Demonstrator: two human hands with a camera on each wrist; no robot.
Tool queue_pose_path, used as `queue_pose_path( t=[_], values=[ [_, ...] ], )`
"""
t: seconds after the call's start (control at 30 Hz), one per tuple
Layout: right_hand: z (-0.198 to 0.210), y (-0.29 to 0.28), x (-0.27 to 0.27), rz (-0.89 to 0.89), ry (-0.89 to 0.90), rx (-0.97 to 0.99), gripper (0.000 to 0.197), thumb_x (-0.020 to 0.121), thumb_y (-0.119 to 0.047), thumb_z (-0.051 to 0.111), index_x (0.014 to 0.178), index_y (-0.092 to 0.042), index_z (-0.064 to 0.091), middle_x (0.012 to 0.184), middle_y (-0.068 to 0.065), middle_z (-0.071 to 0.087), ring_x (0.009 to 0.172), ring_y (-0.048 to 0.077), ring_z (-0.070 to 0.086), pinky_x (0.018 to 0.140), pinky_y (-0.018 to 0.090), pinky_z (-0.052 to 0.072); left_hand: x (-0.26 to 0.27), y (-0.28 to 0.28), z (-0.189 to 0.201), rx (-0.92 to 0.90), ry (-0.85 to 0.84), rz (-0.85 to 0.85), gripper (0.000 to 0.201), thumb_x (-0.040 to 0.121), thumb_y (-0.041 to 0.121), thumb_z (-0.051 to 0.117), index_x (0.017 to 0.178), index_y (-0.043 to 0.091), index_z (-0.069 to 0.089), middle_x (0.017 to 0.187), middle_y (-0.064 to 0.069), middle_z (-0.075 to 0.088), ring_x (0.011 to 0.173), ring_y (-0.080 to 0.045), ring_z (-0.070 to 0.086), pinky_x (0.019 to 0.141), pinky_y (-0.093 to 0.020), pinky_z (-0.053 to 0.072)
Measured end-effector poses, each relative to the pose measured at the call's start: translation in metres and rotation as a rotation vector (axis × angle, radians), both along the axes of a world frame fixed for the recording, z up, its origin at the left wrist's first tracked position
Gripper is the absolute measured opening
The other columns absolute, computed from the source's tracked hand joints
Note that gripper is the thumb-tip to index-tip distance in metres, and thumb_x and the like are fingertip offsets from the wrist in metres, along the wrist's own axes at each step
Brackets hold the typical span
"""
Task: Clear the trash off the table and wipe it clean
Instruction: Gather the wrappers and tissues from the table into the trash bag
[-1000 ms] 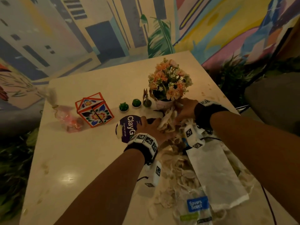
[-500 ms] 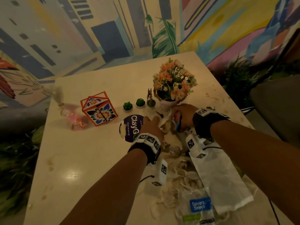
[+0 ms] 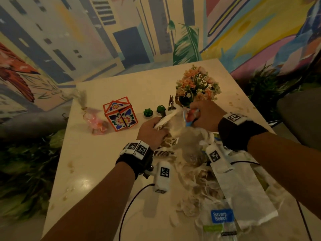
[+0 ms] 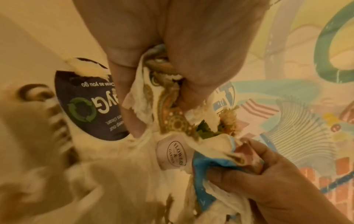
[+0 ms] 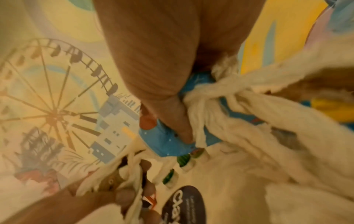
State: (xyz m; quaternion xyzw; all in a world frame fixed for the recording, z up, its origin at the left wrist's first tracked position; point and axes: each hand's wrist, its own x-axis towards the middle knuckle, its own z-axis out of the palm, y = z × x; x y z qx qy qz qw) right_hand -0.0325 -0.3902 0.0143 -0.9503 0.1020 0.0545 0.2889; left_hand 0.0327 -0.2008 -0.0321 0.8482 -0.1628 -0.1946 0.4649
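A heap of torn tissue and wrappers [image 3: 196,180] covers the near right of the cream table [image 3: 104,171]. My left hand [image 3: 151,131] grips a wad of white tissue and patterned paper [image 4: 168,109] at the heap's far end. My right hand [image 3: 203,115] grips a blue wrapper [image 5: 168,145] bunched with tissue strips [image 5: 220,97], just in front of the flower pot [image 3: 196,86]. Tissue hangs from both fists down to the heap. The left hand [image 5: 114,197] and the right hand [image 4: 258,174] are close together.
A white paper bag [image 3: 243,192] and a clear "Savers Select" bag [image 3: 221,217] lie on the heap. Along the far side stand an orange floral box [image 3: 120,113], a pink wrapped packet [image 3: 94,120] and two tiny green plants [image 3: 148,112]. A round dark ClayGo sign [image 4: 90,106] lies under my left hand.
Both hands have closed round clumps of tissue and wrapper and lifted them a little off the table. The ClayGo sign is now hidden behind my left hand in the head view.
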Motion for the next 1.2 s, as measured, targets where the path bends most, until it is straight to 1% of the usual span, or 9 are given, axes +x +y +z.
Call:
queue_pose_path(
  t=[0.13,0.3,0.4,0.5,0.57,0.67,0.97,1.03,1.2],
  values=[
    [0.017,0.004,-0.003,0.009,-0.095,0.014,0.023,0.071,-0.008,0.074,0.086,0.001,0.059,0.084,0.012,0.057,0.078,0.029,0.052,0.067,0.033,0.035,0.0,0.006,0.006,-0.1,0.03,0.067,0.021,0.078,0.012,0.071,0.098,0.019,0.068,0.083,-0.004,0.069,0.076,-0.024,0.065,0.069,-0.034,0.055],
    [0.032,0.016,-0.007,0.028,-0.187,0.018,0.025,0.071,-0.004,0.071,0.072,-0.021,0.052,0.067,-0.007,0.047,0.068,0.019,0.044,0.059,0.027,0.03,0.0,0.028,0.017,-0.168,0.082,0.11,0.028,0.072,0.01,0.075,0.089,0.032,0.07,0.09,-0.007,0.072,0.083,-0.03,0.069,0.078,-0.049,0.058],
    [0.042,0.021,-0.009,0.011,-0.236,0.036,0.025,0.072,-0.007,0.073,0.075,-0.024,0.055,0.068,-0.016,0.043,0.073,0.015,0.044,0.056,0.024,0.029,-0.001,0.048,0.024,-0.245,0.176,0.152,0.036,0.075,-0.002,0.072,0.102,0.02,0.071,0.088,-0.007,0.072,0.075,-0.023,0.07,0.068,-0.038,0.059],
    [0.058,0.025,-0.005,-0.012,-0.349,0.038,0.026,0.069,-0.013,0.077,0.091,-0.011,0.062,0.077,-0.008,0.048,0.078,0.014,0.045,0.059,0.02,0.028,-0.007,0.07,0.029,-0.339,0.249,0.18,0.041,0.075,-0.012,0.065,0.095,0.023,0.071,0.079,-0.004,0.071,0.063,-0.017,0.067,0.052,-0.027,0.052],
    [0.074,0.031,-0.001,0.01,-0.407,0.051,0.023,0.068,-0.014,0.078,0.076,-0.017,0.058,0.071,-0.005,0.048,0.065,0.008,0.042,0.055,0.014,0.028,-0.01,0.084,0.026,-0.358,0.272,0.224,0.042,0.074,-0.015,0.063,0.098,0.018,0.072,0.072,-0.004,0.07,0.056,-0.017,0.063,0.047,-0.024,0.049],
    [0.095,0.047,0.006,0.044,-0.441,0.096,0.03,0.067,-0.009,0.077,0.067,-0.02,0.05,0.059,-0.01,0.042,0.05,0.001,0.043,0.049,0.013,0.029,-0.016,0.103,0.021,-0.333,0.291,0.286,0.042,0.074,-0.017,0.062,0.099,0.016,0.071,0.067,-0.005,0.069,0.05,-0.016,0.061,0.044,-0.022,0.047],
    [0.124,0.114,0.046,0.095,-0.499,0.192,0.027,0.065,-0.006,0.08,0.072,-0.012,0.055,0.064,0.002,0.049,0.055,0.001,0.042,0.05,0.008,0.033,-0.023,0.185,0.048,-0.351,0.265,0.313,0.033,0.075,-0.017,0.059,0.09,0.011,0.071,0.059,-0.014,0.059,0.042,-0.02,0.051,0.039,-0.022,0.042],
    [0.133,0.136,0.054,0.107,-0.527,0.234,0.031,0.064,-0.005,0.081,0.074,-0.016,0.054,0.069,0.001,0.052,0.06,0.001,0.045,0.054,0.011,0.039,-0.019,0.21,0.053,-0.363,0.256,0.322,0.03,0.075,-0.016,0.06,0.092,0.007,0.07,0.062,-0.015,0.057,0.044,-0.02,0.051,0.04,-0.022,0.041],
    [0.141,0.207,0.074,0.161,-0.548,0.351,0.028,0.064,0.003,0.078,0.086,0.002,0.06,0.086,0.027,0.062,0.075,0.02,0.058,0.066,0.039,0.05,0.006,0.285,0.05,-0.401,0.213,0.368,0.029,0.077,-0.016,0.061,0.088,0.009,0.072,0.07,-0.022,0.061,0.057,-0.028,0.055,0.052,-0.033,0.049]
  ],
)
